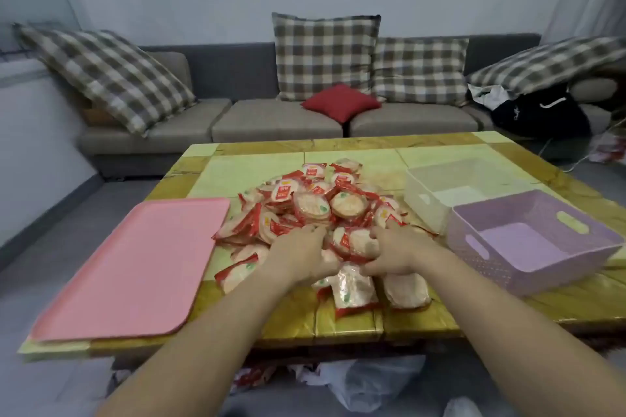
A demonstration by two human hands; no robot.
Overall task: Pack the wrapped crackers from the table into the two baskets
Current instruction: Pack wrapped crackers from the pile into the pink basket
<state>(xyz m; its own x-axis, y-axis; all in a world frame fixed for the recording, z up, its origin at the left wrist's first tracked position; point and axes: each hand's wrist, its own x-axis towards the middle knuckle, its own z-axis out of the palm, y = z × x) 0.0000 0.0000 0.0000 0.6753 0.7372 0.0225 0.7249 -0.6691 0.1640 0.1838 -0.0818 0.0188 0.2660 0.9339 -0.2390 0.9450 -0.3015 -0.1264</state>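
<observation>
Both bare forearms outstretched — left hand (299, 252) and right hand (394, 252) palm-down, fingers curled, close together.

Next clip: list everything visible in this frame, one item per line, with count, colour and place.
crackers: large pile, too many to count, red-and-white wrappers, middle of table
white basket: one, empty, right of the pile, far side
purple basket: one, empty, right front of table
tray: one, pink, left side of table, empty
table: one, yellow and cream tiled top
sofa: one, grey, behind table
checked cushions: four, brown and cream, on sofa
red cushion: one, middle of sofa
black bag: one, right end of sofa
plastic bags: white and clear, count unclear, floor under table
left hand: on near edge of pile, fingers curled into wrappers
right hand: on near edge of pile, fingers curled into wrappers
</observation>
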